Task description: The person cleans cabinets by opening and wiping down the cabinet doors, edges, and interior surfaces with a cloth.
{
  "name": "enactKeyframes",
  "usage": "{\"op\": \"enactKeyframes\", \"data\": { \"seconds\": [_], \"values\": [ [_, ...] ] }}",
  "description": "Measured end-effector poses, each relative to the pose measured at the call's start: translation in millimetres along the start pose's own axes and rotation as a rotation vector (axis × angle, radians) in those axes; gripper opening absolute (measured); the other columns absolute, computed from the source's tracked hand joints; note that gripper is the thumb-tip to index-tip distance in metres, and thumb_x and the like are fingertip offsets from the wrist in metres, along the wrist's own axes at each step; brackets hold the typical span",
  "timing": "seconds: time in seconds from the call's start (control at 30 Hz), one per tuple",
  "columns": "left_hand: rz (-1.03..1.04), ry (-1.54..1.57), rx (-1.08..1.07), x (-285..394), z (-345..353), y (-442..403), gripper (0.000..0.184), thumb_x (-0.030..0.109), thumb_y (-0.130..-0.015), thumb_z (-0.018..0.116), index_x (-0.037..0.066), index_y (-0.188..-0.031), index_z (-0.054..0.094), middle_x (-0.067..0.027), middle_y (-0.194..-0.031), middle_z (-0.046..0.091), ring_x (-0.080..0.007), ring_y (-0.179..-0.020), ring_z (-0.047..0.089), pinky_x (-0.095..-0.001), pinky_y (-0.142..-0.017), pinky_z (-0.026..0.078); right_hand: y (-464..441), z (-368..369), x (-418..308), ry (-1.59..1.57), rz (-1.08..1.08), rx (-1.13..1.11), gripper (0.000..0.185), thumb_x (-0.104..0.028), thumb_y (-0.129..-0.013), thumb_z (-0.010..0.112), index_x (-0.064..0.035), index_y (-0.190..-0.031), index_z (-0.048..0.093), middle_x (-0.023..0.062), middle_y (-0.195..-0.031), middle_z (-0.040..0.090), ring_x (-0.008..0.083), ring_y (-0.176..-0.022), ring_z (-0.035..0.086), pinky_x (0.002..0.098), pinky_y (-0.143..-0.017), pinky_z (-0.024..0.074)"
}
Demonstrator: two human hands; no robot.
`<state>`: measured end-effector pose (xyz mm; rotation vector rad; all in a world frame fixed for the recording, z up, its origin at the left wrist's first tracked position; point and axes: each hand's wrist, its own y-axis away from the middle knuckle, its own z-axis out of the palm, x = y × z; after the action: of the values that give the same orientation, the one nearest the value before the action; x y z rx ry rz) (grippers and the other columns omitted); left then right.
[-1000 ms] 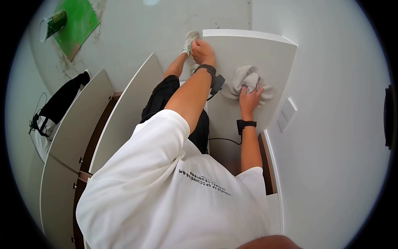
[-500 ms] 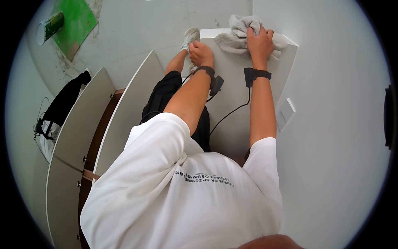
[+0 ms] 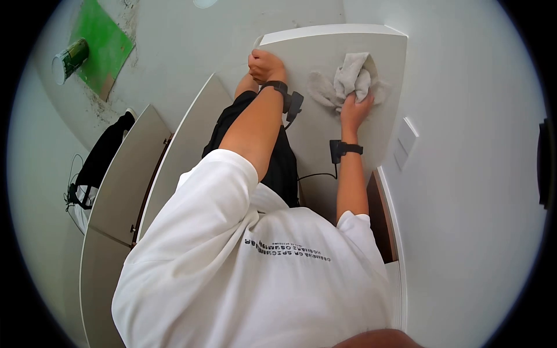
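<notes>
On the right, my right hand (image 3: 356, 110) is closed on a crumpled light grey cloth (image 3: 353, 74), which lies spread against the face of a white cabinet door (image 3: 325, 49). Its fingertips are partly hidden in the folds. My left hand (image 3: 267, 65) is curled round the left edge of the same door, near its upper left corner; the fingers behind the edge are partly hidden. Both wrists carry black bands with small boxes and cables.
More cabinet doors (image 3: 125, 174) stand open on the left. Beyond them another person's dark-clothed leg (image 3: 104, 153) shows. A green board (image 3: 107, 49) and a can (image 3: 69, 61) are on the floor. A switch plate (image 3: 407, 136) is on the right wall.
My right hand went up with the cloth to the door's top edge, then came back down onto its face. The door's upper left corner and my left hand have shifted left.
</notes>
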<state>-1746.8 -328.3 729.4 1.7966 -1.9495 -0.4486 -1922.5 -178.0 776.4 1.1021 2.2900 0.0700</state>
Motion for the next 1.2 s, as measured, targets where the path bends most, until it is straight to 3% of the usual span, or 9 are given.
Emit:
{"op": "enactKeyframes", "data": {
  "seconds": [0.2,0.3,0.4,0.47,0.53,0.73,0.8,1.0,1.2],
  "values": [
    [0.057,-0.003,0.018,-8.7,5.5,-0.7,0.049,0.033,-0.090,0.031,0.005,-0.088,0.071,-0.0202,-0.096,0.071,-0.0414,-0.093,0.064,-0.0488,-0.086,0.048,150.0,-44.7,94.0,0.312,0.245,-0.173,0.051,-0.024,-0.089,0.055,-0.0059,-0.134,0.044,0.0176,-0.130,0.043,0.0430,-0.111,0.054,0.0516,-0.090,0.0466],
    [0.103,0.030,0.052,-13.9,7.3,0.0,0.049,0.032,-0.091,0.030,0.003,-0.083,0.068,-0.0205,-0.092,0.070,-0.0418,-0.088,0.064,-0.0503,-0.082,0.048,228.6,-67.0,131.5,0.402,0.599,-0.275,0.053,-0.035,-0.093,0.048,-0.0054,-0.137,0.042,0.0171,-0.133,0.041,0.0455,-0.116,0.049,0.0556,-0.094,0.0432],
    [0.060,0.035,0.006,-8.6,3.5,-0.2,0.051,0.032,-0.093,0.026,0.003,-0.089,0.068,-0.0206,-0.099,0.069,-0.0412,-0.093,0.063,-0.0503,-0.084,0.048,266.9,-73.1,151.5,0.489,0.941,-0.291,0.058,-0.043,-0.095,0.039,-0.0035,-0.138,0.042,0.0212,-0.135,0.039,0.0487,-0.121,0.041,0.0586,-0.097,0.0379],
    [0.030,0.054,-0.018,-8.8,0.7,1.7,0.051,0.032,-0.093,0.025,0.004,-0.093,0.068,-0.0207,-0.104,0.068,-0.0413,-0.096,0.062,-0.0506,-0.084,0.048,287.8,-59.6,198.3,0.347,0.876,-0.287,0.058,-0.041,-0.096,0.035,-0.0009,-0.137,0.043,0.0281,-0.137,0.035,0.0500,-0.121,0.037,0.0594,-0.100,0.0336],
    [0.041,0.014,-0.026,-11.8,2.6,-6.5,0.050,0.033,-0.094,0.027,0.002,-0.098,0.065,-0.0204,-0.110,0.067,-0.0395,-0.099,0.063,-0.0482,-0.086,0.051,286.1,-28.1,194.3,0.255,1.000,-0.042,0.058,-0.038,-0.094,0.038,0.0045,-0.133,0.049,0.0398,-0.131,0.033,0.0530,-0.120,0.038,0.0581,-0.102,0.0318],
    [0.372,-0.467,-0.048,-18.4,14.3,-23.3,0.033,0.027,-0.096,0.048,-0.001,-0.114,0.052,-0.0215,-0.114,0.063,-0.0361,-0.106,0.064,-0.0438,-0.088,0.057,218.9,0.7,58.3,0.118,0.413,0.061,0.075,-0.027,-0.087,0.057,-0.0038,-0.151,0.026,0.0402,-0.146,0.017,0.0589,-0.133,0.022,0.0602,-0.109,0.0240],
    [0.416,-0.494,-0.100,-16.3,-4.7,-0.3,0.035,0.022,-0.094,0.055,0.001,-0.120,0.047,-0.0212,-0.116,0.061,-0.0362,-0.107,0.063,-0.0431,-0.088,0.057,205.9,2.9,56.0,0.279,0.292,-0.012,0.087,-0.037,-0.083,0.063,-0.0073,-0.153,0.021,0.0405,-0.146,0.017,0.0619,-0.127,0.029,0.0625,-0.101,0.0344],
    [0.408,-0.449,-0.170,-18.9,-4.6,-8.1,0.043,0.015,-0.090,0.059,0.002,-0.127,0.041,-0.0178,-0.129,0.056,-0.0330,-0.112,0.061,-0.0393,-0.091,0.056,215.5,-24.7,91.2,0.303,0.137,-0.045,0.092,-0.034,-0.077,0.071,-0.0111,-0.153,0.024,0.0333,-0.149,0.021,0.0621,-0.123,0.036,0.0618,-0.095,0.0440],
    [0.438,-0.574,-0.195,-17.7,7.9,-40.4,0.051,0.020,-0.086,0.064,0.002,-0.129,0.041,-0.0164,-0.129,0.057,-0.0321,-0.111,0.061,-0.0385,-0.091,0.056,269.1,-52.6,162.2,0.272,0.430,0.103,0.076,-0.019,-0.084,0.066,-0.0066,-0.149,0.028,0.0249,-0.151,0.024,0.0502,-0.132,0.032,0.0530,-0.106,0.0394]
  ]
}}
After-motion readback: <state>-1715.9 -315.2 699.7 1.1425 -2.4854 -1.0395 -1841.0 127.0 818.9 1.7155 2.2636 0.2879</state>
